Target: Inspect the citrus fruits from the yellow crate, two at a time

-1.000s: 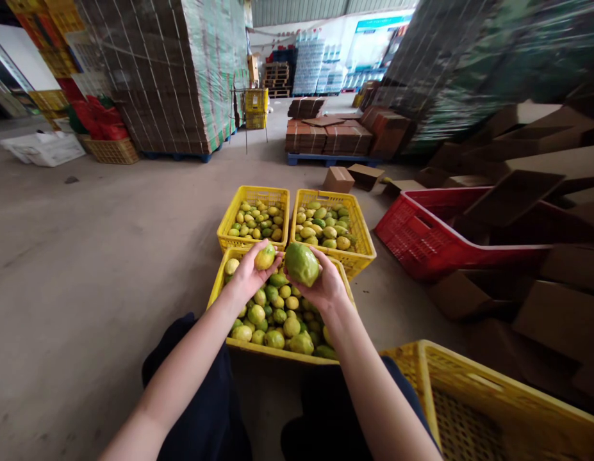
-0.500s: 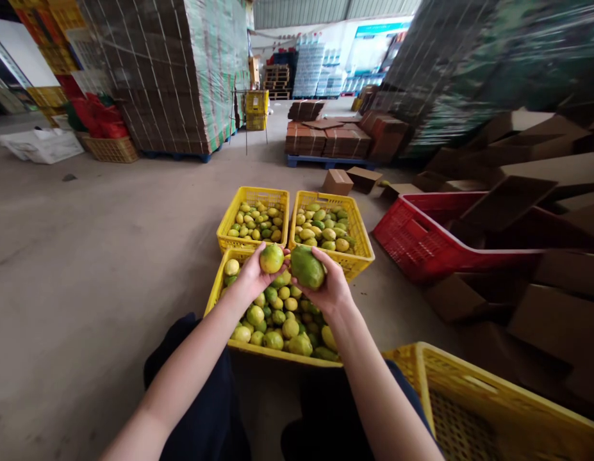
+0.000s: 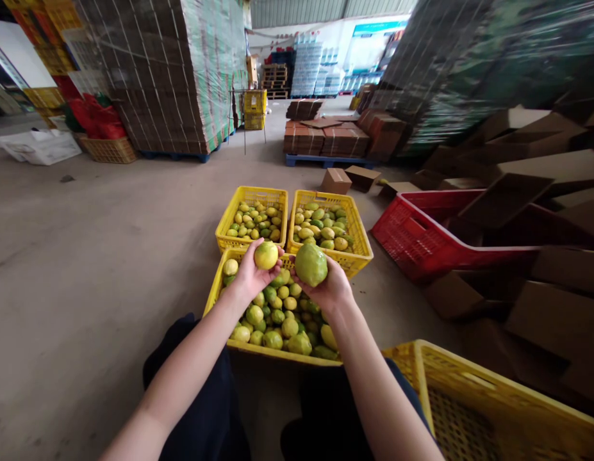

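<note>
My left hand [image 3: 250, 275] is closed around a small round yellow lemon [image 3: 266, 255], its fingers curled beneath it. A larger, bumpy green lemon [image 3: 311, 265] rests in the grip of my right hand [image 3: 334, 289]. The two fruits are held side by side with a small gap between them. Below both hands stands the near yellow crate [image 3: 282, 356], filled with loose yellow and green lemons [image 3: 290, 328]. Part of that fruit is hidden by my hands and forearms.
Two yellow crates of similar fruit, left [image 3: 228, 242] and right [image 3: 358, 261], stand just beyond. A yellow crate [image 3: 462, 371] is at lower right. A red crate [image 3: 407, 238] and loose cardboard boxes [image 3: 541, 320] fill the right side. Wrapped stacks [image 3: 152, 77] rise behind.
The green lemon has been turned in my right hand and shows a rounder, lighter side. My left hand has shifted slightly left and up with the yellow lemon, widening the gap.
</note>
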`<state>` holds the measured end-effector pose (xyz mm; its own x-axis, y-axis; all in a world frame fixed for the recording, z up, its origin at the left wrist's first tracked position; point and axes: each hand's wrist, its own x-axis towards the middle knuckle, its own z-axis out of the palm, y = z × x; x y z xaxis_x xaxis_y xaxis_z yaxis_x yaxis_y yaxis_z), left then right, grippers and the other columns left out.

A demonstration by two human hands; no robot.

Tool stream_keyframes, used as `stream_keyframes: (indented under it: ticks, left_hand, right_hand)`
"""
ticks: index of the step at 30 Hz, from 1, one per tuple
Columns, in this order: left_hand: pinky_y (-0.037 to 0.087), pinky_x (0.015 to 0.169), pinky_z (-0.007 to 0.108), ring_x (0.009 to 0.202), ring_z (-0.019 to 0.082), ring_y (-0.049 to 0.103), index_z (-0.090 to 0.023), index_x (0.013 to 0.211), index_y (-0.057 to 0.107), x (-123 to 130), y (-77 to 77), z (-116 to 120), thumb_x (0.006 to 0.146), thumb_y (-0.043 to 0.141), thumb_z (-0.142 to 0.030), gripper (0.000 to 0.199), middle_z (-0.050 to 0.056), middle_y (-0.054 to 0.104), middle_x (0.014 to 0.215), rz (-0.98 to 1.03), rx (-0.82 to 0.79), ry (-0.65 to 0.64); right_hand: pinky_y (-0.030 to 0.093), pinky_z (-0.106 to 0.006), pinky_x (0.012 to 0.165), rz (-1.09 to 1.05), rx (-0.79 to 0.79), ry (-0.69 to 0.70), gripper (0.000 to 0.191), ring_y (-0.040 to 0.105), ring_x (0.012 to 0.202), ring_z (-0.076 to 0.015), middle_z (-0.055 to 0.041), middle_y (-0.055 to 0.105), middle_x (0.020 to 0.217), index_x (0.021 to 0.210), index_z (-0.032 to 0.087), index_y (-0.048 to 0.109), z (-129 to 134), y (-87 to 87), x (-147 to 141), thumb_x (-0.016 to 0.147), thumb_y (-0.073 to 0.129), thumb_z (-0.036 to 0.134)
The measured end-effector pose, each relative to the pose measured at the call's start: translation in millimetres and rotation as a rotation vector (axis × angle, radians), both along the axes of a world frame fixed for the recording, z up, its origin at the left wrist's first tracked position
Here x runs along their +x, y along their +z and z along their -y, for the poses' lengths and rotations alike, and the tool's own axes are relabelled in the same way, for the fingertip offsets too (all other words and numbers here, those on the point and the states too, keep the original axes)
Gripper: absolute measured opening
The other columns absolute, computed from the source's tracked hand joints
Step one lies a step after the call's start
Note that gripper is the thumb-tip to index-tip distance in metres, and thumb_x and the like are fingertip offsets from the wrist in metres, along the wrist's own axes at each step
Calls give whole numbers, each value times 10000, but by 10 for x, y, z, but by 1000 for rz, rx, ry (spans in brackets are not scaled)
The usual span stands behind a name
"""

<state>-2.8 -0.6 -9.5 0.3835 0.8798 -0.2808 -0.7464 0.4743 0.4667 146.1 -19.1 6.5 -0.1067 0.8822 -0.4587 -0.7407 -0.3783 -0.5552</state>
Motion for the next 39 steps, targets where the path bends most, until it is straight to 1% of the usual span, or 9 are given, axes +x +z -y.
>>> stream_keyframes:
  ticks: [4, 8, 13, 16, 20, 23, 27, 32, 39]
  left_hand:
    - [483, 461, 191, 522, 107, 576, -105, 863, 627, 14, -36, -33, 854, 425, -302, 282, 56, 636, 693, -44, -12, 11]
    - [509, 517, 205, 572, 120, 604, -101, 897, 633, 38, -52, -38, 876, 398, -270, 290, 74, 649, 725, -63, -58, 41]
    - [530, 536, 216, 614, 132, 619, -88, 896, 616, 26, -30, -17, 889, 373, -313, 331, 93, 652, 750, 19, -102, 48]
    - [540, 558, 209, 638, 133, 625, -90, 887, 604, 11, 1, -12, 852, 467, -323, 272, 82, 646, 742, 45, -86, 59]
    - [538, 553, 186, 627, 123, 621, -92, 861, 591, 8, 15, -14, 799, 552, -261, 184, 72, 641, 737, -19, -77, 93]
    - [499, 457, 175, 537, 110, 581, -85, 828, 587, -3, 16, 0, 803, 502, -314, 246, 82, 629, 700, -26, -104, 68]
    - [394, 344, 177, 435, 93, 479, -108, 747, 571, -44, 41, 35, 791, 411, -370, 310, 73, 581, 615, 106, -64, 49]
    - [382, 355, 169, 463, 92, 481, -99, 807, 576, -82, 35, 31, 809, 382, -341, 310, 80, 600, 674, 206, -62, 87]
    - [488, 477, 163, 570, 86, 564, -102, 964, 590, -65, 19, 13, 873, 334, -268, 319, 78, 651, 888, 227, -37, 7]
  right_hand:
    - [507, -295, 443, 55, -33, -36, 225, 594, 474, -171, -33, 639, 568, 744, 171, 590, 34, 19, -23, 817, 467, 345]
    - [497, -273, 417, 51, -18, -53, 122, 587, 465, -159, 6, 616, 554, 759, 195, 573, 51, 34, -23, 748, 583, 316]
    - [439, -249, 341, -26, -34, 71, 217, 606, 476, -195, -64, 643, 574, 768, 164, 582, 41, 26, 1, 792, 497, 362]
    - [475, -265, 375, -39, -60, 108, 269, 616, 479, -194, -99, 667, 608, 798, 140, 603, 36, 5, -1, 823, 440, 353]
    - [509, -287, 423, -45, -62, 137, 320, 633, 500, -196, -121, 686, 656, 831, 121, 619, 30, -14, -18, 847, 387, 340]
    - [522, -295, 450, -35, -46, 132, 320, 636, 507, -191, -124, 692, 676, 810, 118, 620, 34, -2, -22, 846, 380, 326]
    - [529, -309, 475, -20, -2, 73, 241, 630, 509, -190, -88, 681, 637, 773, 135, 611, 66, 42, -17, 788, 488, 341]
    - [520, -302, 448, -25, 14, 16, 128, 623, 501, -187, -36, 666, 594, 757, 170, 598, 83, 59, -6, 733, 565, 291]
    - [548, -319, 527, -50, -52, 63, 304, 646, 557, -200, -103, 682, 621, 724, 138, 608, 29, -5, -10, 844, 386, 308]
